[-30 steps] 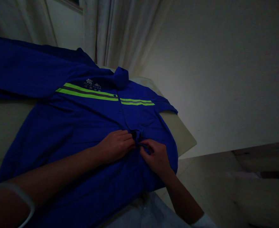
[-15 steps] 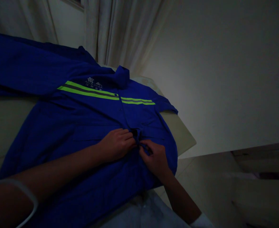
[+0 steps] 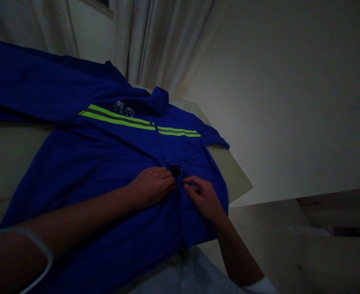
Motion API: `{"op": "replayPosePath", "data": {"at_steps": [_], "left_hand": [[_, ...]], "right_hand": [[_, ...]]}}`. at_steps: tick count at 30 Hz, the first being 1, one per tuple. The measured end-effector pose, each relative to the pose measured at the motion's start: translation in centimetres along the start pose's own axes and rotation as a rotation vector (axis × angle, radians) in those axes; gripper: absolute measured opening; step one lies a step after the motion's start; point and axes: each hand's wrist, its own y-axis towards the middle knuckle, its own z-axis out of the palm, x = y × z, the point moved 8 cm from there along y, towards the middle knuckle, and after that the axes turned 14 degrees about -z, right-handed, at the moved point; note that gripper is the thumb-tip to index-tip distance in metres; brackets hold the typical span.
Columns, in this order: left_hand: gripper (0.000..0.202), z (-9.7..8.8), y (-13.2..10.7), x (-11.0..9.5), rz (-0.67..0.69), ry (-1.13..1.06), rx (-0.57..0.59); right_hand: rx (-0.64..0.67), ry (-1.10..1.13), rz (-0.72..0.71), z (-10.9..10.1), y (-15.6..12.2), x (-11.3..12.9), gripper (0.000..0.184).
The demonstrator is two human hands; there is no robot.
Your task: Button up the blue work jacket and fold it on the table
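Note:
A blue work jacket (image 3: pixel 130 147) with yellow-green reflective stripes across the chest lies spread out, front side up. My left hand (image 3: pixel 155 183) is closed on its front edge near the waist, fingers curled over the cloth. Opposite it, my right hand (image 3: pixel 202 194) pinches the other side of the front opening between thumb and fingers. Between the two hands the cloth gapes in a small dark fold. A button shows on the chest stripe. Any fastener under my fingertips is hidden.
Under the jacket is a pale tabletop (image 3: pixel 233 173), its corner showing at the right. Behind it hang light curtains (image 3: pixel 164 45), with a pale wall (image 3: pixel 290 94) to the right. Tiled floor (image 3: pixel 259 232) lies below at the right. The light is dim.
My right hand has shifted slightly up and right, its fingers drawn a little away from my left hand. The left hand keeps its hold, and the view has moved slightly.

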Motion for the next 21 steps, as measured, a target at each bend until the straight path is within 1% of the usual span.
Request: {"op": "replayPosePath", "data": {"at_steps": [2,3,7,10,14,17,18,21], "left_hand": [[0.021,0.2,0.0,0.0,0.007,0.013,0.001],[0.021,0.3,0.0,0.0,0.012,0.017,-0.001],[0.019,0.7,0.0,0.1,0.008,0.0,0.017],[0.016,1.2,0.3,0.5,-0.061,-0.06,0.087],[0.01,1.7,0.6,1.6,-0.229,-0.235,0.221],[0.009,1.5,0.7,2.2,-0.315,-0.408,0.289],[0.01,1.5,0.8,2.3,-0.333,-0.466,0.314],[0.028,1.7,1.0,2.7,-0.381,-0.595,0.391]], "right_hand": [[0.022,0.054,0.023,0.1,0.2,-0.3,0.024],[0.024,0.046,0.013,0.1,0.3,-0.3,0.024],[-0.008,-0.136,-0.124,-0.3,0.8,0.8,0.016],[0.005,-0.23,-0.182,-0.2,1.0,1.4,0.016],[0.088,-0.331,-0.224,0.3,1.2,2.1,0.015],[0.109,-0.419,-0.271,0.6,1.2,2.7,0.011],[0.105,-0.45,-0.291,0.7,1.2,2.8,0.01],[0.07,-0.532,-0.343,1.0,1.0,3.0,0.006]]}}
